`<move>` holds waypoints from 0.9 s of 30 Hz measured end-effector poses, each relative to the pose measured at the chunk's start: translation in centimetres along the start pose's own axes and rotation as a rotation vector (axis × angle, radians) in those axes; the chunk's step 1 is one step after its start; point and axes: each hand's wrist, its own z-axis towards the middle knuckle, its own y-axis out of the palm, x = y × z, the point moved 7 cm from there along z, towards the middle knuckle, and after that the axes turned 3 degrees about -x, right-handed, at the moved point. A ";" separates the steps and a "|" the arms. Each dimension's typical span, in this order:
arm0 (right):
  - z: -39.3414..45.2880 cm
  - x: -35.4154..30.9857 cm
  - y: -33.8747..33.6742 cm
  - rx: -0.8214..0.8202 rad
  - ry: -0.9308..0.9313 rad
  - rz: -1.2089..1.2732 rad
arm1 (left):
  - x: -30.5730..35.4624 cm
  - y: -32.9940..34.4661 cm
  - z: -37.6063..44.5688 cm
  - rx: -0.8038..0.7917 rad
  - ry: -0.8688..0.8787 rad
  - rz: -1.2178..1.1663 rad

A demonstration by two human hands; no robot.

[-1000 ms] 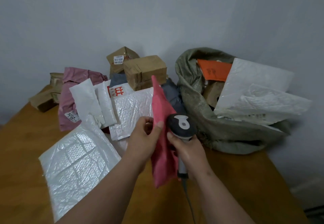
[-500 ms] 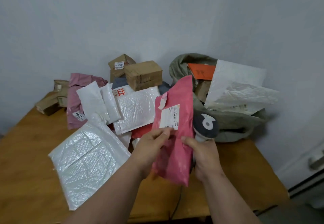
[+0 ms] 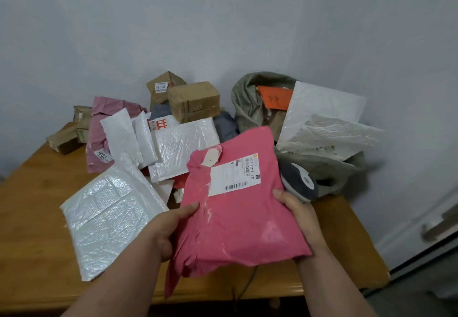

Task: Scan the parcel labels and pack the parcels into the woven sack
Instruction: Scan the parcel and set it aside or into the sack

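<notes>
Head cam, down at table (image 3: 37, 217)

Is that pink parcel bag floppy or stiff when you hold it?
Probably floppy: the pink parcel is wrinkled and its lower corner droops below the left hand. It looks light, since both hands, the right hand too, hold it by its edges. Its glossy plastic may be slippery.

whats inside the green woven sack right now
Sticking out of the woven sack: an orange parcel, a brown box below it, and two white mailers. Anything deeper is covered by these.
</notes>
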 end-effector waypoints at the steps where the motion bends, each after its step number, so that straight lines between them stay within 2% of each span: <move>1: 0.2 -0.2 -0.7 0.042 0.004 -0.013 | -0.3 -0.1 0.0 -0.011 -0.011 -0.040; 5: 0.8 0.2 -2.7 0.225 -0.019 -0.087 | 0.2 -0.2 0.2 0.003 0.121 -0.165; 7: 0.8 0.4 -4.1 0.332 -0.030 -0.075 | 1.2 -0.7 0.1 0.055 0.238 -0.254; 10: 0.5 -0.3 -5.2 0.424 -0.079 -0.210 | 2.4 -1.5 -0.3 0.161 0.398 -0.314; 12: 0.5 -0.7 -4.4 0.353 -0.099 -0.273 | 2.7 -1.1 -0.4 0.167 0.451 -0.304; 16: 0.0 -0.7 -0.4 0.033 -0.113 -0.391 | 2.9 -0.3 -0.5 0.154 0.498 -0.286; 19: -0.5 -0.6 1.7 -0.102 -0.114 -0.434 | 3.0 0.1 -0.7 0.153 0.518 -0.288; 23: -0.7 -0.8 2.8 -0.147 -0.121 -0.438 | 3.4 0.3 -1.0 0.141 0.535 -0.279; 27: -0.7 -1.0 2.9 -0.114 -0.101 -0.294 | 3.5 0.1 -1.1 0.133 0.530 -0.310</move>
